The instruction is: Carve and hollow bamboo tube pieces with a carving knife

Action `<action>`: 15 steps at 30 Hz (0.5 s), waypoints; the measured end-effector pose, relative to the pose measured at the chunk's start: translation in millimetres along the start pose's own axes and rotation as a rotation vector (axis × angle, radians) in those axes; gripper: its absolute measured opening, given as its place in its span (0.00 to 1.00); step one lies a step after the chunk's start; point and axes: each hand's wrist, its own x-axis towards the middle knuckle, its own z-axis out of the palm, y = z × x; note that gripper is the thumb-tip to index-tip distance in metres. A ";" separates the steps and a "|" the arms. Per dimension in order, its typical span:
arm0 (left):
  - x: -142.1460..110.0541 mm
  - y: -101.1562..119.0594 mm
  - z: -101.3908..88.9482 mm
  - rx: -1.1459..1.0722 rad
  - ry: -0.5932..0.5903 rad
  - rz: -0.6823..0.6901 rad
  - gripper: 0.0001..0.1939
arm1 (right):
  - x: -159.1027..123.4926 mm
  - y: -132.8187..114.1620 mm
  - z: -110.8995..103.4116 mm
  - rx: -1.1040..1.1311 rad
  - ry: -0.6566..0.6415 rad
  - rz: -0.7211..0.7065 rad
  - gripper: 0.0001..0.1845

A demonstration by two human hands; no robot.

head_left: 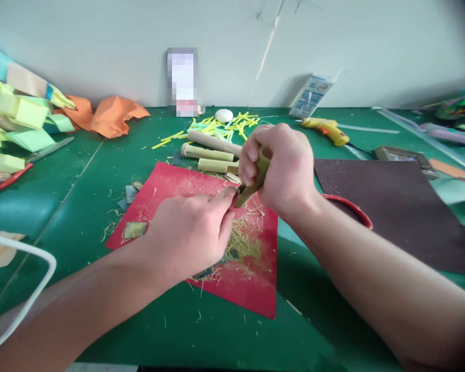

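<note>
My right hand (pixel 290 168) is wrapped round a short, tilted bamboo tube (pixel 264 157), its lower end cut to a slope. At that end, my left hand (pixel 189 227) pinches with thumb and forefinger. A small dark thing shows at the fingertips, mostly hidden, and I cannot make out what it is. Both hands are above a red sheet (pixel 269 289) strewn with thin fibres and dust (pixel 248 248). Just beyond the hands lie more bamboo pieces (pixel 207 152) and a greyish stick (pixel 213 140). A worn, dusty square scrap (pixel 135 230) rests on the sheet's left part.
Yellow strips (pixel 246 124) and a white egg-shaped object (pixel 223 115) lie at the back. A yellow glue gun (pixel 327 130) is right of them, behind a dark board (pixel 387 206). Red-handled scissors (pixel 10 178) and folded papers (pixel 27 116) are left. A white loop (pixel 42 258) crosses the left foreground.
</note>
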 end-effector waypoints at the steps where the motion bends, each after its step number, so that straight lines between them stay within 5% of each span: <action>1: -0.1 -1.9 1.1 -0.031 0.009 0.005 0.19 | 1.1 -0.5 -0.7 0.005 -0.015 0.014 0.14; 8: 3.3 -20.8 5.0 -0.303 0.021 -0.026 0.18 | 7.2 -5.2 -8.6 0.072 -0.199 0.130 0.16; 15: 6.6 -22.2 -8.4 -0.331 -0.035 -0.068 0.15 | 4.2 -2.6 -7.3 0.095 -0.127 0.103 0.17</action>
